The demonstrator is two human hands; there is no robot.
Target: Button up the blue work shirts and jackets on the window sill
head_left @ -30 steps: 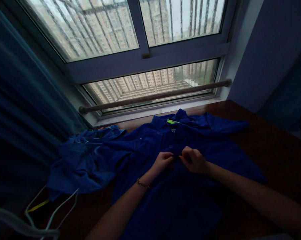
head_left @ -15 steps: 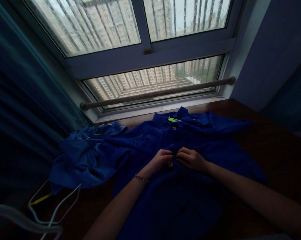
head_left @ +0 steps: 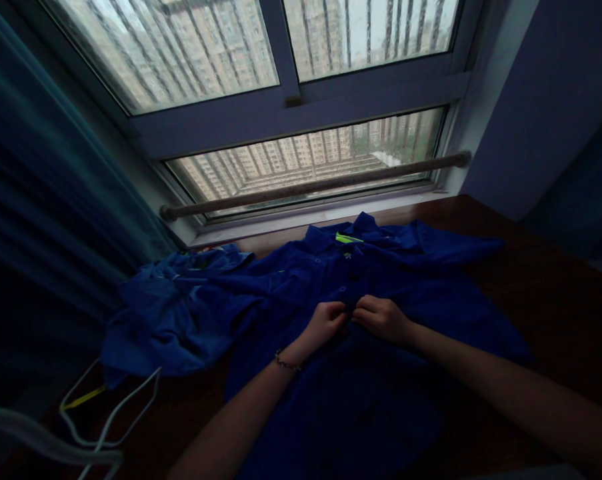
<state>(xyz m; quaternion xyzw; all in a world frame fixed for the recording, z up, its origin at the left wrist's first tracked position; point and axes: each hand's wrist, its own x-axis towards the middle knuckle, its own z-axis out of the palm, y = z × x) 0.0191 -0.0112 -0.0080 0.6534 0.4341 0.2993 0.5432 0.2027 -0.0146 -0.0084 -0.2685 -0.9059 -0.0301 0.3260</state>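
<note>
A blue curtain point(head_left: 55, 167) is hanging left of the window point(head_left: 281, 115), a round rail point(head_left: 315, 186) is running across the lower pane point(head_left: 305, 150), and a yellow strip point(head_left: 85, 398) is showing beside white loops point(head_left: 93, 457).

shirt point(head_left: 365, 380): matt cloth | tabletop point(head_left: 555, 293): smooth wood, slight sheen | curtain point(head_left: 65, 173): cloth

No text is readable, nor the mark point(head_left: 348, 256) on the shirt point(head_left: 455, 313).

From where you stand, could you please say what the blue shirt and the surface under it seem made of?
The blue shirt looks like matte fabric, judging by its soft folds; fibre unclear. The surface is probably varnished wood or veneer: reddish-brown, with a faint sheen.
</note>
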